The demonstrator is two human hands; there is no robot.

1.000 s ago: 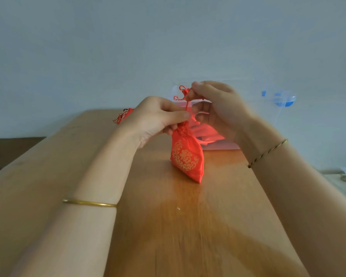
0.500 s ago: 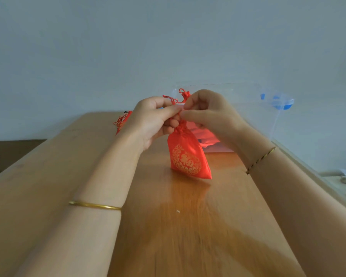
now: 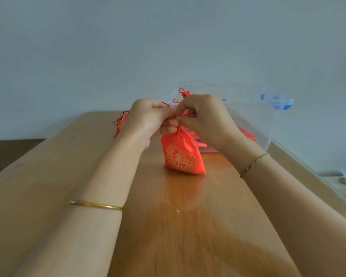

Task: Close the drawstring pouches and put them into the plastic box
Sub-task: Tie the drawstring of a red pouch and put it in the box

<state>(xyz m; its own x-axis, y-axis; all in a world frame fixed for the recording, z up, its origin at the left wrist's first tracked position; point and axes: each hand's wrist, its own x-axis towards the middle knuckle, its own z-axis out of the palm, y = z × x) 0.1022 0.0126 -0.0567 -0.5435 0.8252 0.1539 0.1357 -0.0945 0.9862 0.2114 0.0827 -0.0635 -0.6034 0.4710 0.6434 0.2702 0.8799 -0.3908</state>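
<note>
Fabric, red and glossy with a gold roundel printed on its face, makes up the pouch [image 3: 183,156], which stands upright on the desk [image 3: 168,226] toward its far edge, just in front of the clear plastic box [image 3: 254,120]. Its neck looks drawn into a tight gather, so the closing step seems nearly done. Both hands meet right above that neck: the left hand [image 3: 148,120] has its fingers curled and pinches the thin red drawstring [image 3: 185,115] close to the gather, while the right hand [image 3: 204,118] pinches the same cord a little higher, with knotted loop ends poking out above its knuckles. Judging by its slumped, rounded belly, the pouch is light and soft, with some filling that gives it shape but no stiffness; it would likely sag or tip if let go carelessly. The sheen suggests a slippery surface, so the gathered neck or the cord itself is probably the surest place to take hold, rather than the smooth sides. Red cloth shows through the box wall, likely more pouches inside. A second pouch [image 3: 121,124] lies on the desk behind the left hand, mostly hidden.
</note>
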